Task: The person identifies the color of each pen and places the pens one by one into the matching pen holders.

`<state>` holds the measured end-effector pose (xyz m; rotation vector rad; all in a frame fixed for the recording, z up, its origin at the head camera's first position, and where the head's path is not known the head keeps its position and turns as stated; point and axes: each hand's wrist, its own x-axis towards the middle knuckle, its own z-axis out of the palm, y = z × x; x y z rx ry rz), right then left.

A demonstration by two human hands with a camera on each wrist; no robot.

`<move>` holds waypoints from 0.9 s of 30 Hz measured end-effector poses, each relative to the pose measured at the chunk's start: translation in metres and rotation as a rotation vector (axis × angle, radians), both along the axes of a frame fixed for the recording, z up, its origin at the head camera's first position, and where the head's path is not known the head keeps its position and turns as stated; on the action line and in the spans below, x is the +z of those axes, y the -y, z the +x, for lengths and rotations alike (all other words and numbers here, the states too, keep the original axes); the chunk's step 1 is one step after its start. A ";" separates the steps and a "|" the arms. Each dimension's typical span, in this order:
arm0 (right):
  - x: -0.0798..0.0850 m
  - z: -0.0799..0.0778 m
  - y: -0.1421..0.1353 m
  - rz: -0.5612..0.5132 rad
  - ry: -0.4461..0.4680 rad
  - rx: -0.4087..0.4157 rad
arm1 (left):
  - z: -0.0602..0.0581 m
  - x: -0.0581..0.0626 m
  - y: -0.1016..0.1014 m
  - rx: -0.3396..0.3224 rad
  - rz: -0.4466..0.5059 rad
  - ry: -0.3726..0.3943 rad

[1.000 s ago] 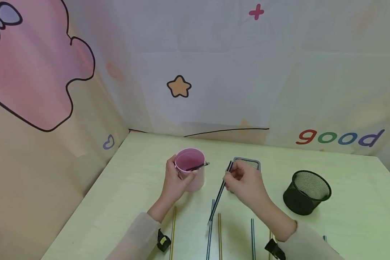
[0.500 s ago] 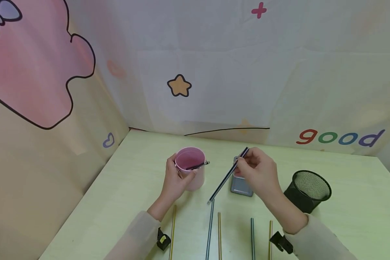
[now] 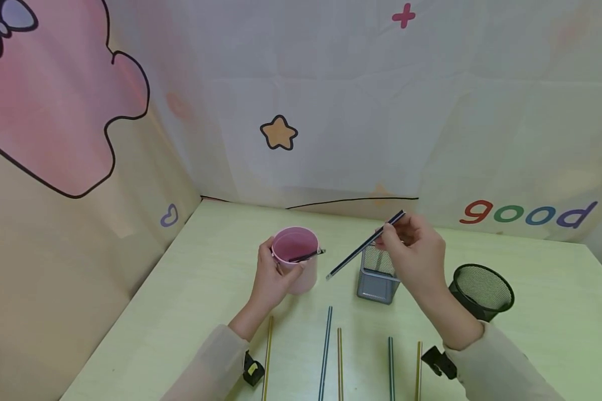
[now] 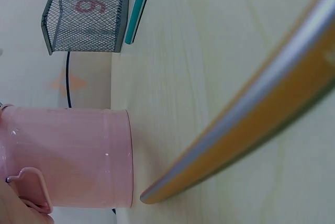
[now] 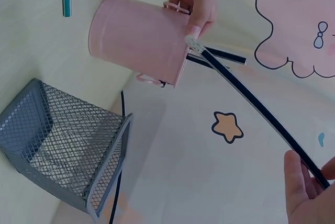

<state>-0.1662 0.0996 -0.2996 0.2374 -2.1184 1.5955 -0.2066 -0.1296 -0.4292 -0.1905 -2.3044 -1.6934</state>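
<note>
The left hand (image 3: 276, 275) grips the pink cup (image 3: 306, 280) near the table's (image 3: 180, 312) far edge, presumably to steady it. The right hand (image 3: 418, 253) pinches the dark pencil (image 3: 358, 251) near its upper end, above the table, apparently leaving the lower length unobstructed.

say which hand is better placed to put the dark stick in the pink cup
Probably the right hand: it holds the dark stick, whose lower end looks near the cup, while the left hand is busy gripping the cup.
</note>
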 end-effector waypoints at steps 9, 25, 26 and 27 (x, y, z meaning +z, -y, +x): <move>-0.006 -0.005 0.001 -0.017 -0.132 -0.047 | 0.001 0.000 0.000 -0.009 -0.005 0.002; -0.030 -0.018 0.021 -0.025 -0.307 0.036 | 0.001 0.001 0.001 -0.004 0.004 0.024; -0.032 -0.019 0.022 -0.023 -0.301 0.036 | 0.000 0.000 0.001 -0.002 0.001 0.027; -0.034 -0.020 0.023 -0.022 -0.293 0.036 | 0.001 0.000 0.001 0.002 -0.005 0.033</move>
